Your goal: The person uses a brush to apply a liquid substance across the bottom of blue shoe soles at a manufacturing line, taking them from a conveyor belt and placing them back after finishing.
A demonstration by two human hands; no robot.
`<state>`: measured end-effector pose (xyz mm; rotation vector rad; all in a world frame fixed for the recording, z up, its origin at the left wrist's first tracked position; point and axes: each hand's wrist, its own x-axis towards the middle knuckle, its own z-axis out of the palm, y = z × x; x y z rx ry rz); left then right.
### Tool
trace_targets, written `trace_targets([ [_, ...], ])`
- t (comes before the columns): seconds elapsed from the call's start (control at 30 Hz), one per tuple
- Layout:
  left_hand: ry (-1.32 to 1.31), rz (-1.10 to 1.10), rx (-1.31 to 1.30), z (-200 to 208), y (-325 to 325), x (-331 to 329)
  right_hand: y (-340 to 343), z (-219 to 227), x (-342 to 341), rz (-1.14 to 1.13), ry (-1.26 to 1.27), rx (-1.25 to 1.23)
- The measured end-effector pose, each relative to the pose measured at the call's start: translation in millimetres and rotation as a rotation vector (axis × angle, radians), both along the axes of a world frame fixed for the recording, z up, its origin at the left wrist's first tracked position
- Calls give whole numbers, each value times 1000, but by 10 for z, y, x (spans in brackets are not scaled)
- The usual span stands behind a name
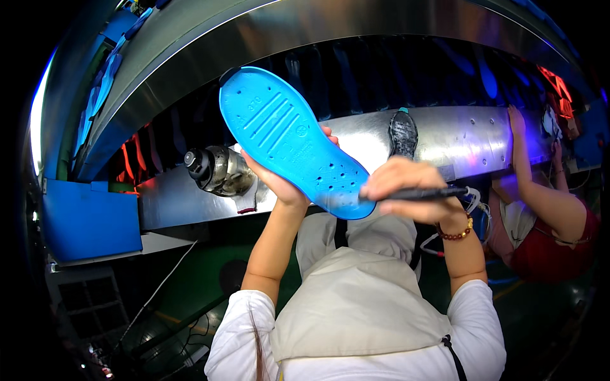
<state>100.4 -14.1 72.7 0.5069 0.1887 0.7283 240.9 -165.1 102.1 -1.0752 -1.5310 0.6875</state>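
A bright blue shoe sole [279,127] is held up and tilted in front of me, its ridged and dotted face in sight. My left hand [283,181] supports it from beneath, fingers and thumb around its edges. A dark piece [229,75] shows at its far end. My right hand [406,184] is closed around a slim black-handled tool [432,193], its blurred tip at the near end of the sole; the tip's kind cannot be made out. Beyond that hand, a dark sole-shaped piece [403,132] lies on the metal bench.
A stained bottle with a black cap [219,170] stands on the metal bench [457,136], by a white cloth [246,202]. Dark soles hang or stand along the shadowed machine opening. A co-worker [546,235] reaches over the bench at right. A blue box [92,219] is at left.
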Motion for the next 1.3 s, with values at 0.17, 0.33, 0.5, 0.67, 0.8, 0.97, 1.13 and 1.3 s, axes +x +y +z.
trace_targets([
  [0.17,0,5,84,84,51,-25,-56,-45,-67,97,-70,-30],
  [0.33,-52,-28,96,135,90,-19,-120,-145,34,-74,306,-210],
  [0.5,-64,-65,173,103,167,-31,-107,-250,-31,108,226,-76],
  [0.67,-94,-137,146,206,137,16,-132,-375,-31,-41,642,-265],
  [0.8,21,-174,36,179,-169,-25,-58,-258,-249,-42,1009,-251],
  [0.97,-102,-330,-76,-125,-123,-116,-114,-3,-254,-27,519,-294],
  [1.13,-138,-573,-24,-67,16,-195,-209,129,19,64,337,-333],
  [1.3,286,-695,111,19,47,-208,-92,46,-41,204,-28,-194],
])
